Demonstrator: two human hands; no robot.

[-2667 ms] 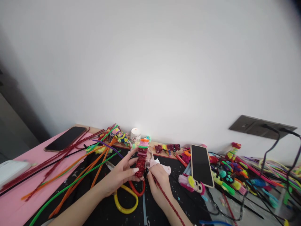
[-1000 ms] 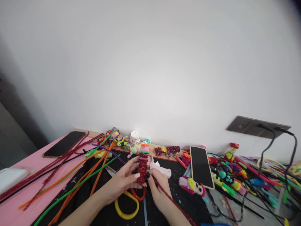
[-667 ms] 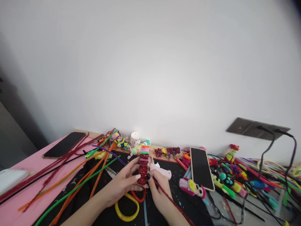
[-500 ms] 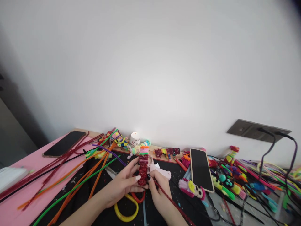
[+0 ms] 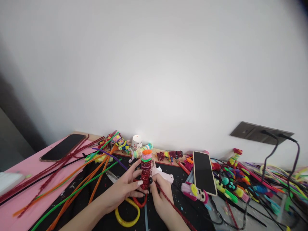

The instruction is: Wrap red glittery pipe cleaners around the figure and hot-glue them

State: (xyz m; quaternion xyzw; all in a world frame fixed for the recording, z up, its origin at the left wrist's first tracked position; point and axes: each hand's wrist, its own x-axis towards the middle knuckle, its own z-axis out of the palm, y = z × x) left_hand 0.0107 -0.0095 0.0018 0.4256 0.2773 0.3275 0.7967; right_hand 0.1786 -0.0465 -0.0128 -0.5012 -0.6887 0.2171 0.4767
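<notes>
A wrapped tube [image 5: 146, 171] stands nearly upright between the two hands, just above the black mat [image 5: 177, 187]; it is dark red for most of its length, with green, pink and orange bands at the top. The left hand [image 5: 127, 186] grasps it from the side, thumb across its lower part. The right hand [image 5: 161, 191] pinches a red pipe cleaner [image 5: 175, 209] close against the base of the tube; the strand's long end trails toward the lower right. Below the left hand lie a yellow handle loop [image 5: 127, 224] and a smaller red loop [image 5: 141, 206]. Behind the right hand is a pale pink object [image 5: 166, 175], partly hidden. A paper cup [image 5: 137, 141] stands near the wall [image 5: 154, 70]. To the right, a small doll [image 5: 195, 193] lies against a pale-edged phone [image 5: 204, 171], with a heap of coloured pieces beyond. To the left, loose green, orange and red pipe cleaners fan across a pink sheet [image 5: 21, 175], beside a dark phone [image 5: 63, 147].
</notes>
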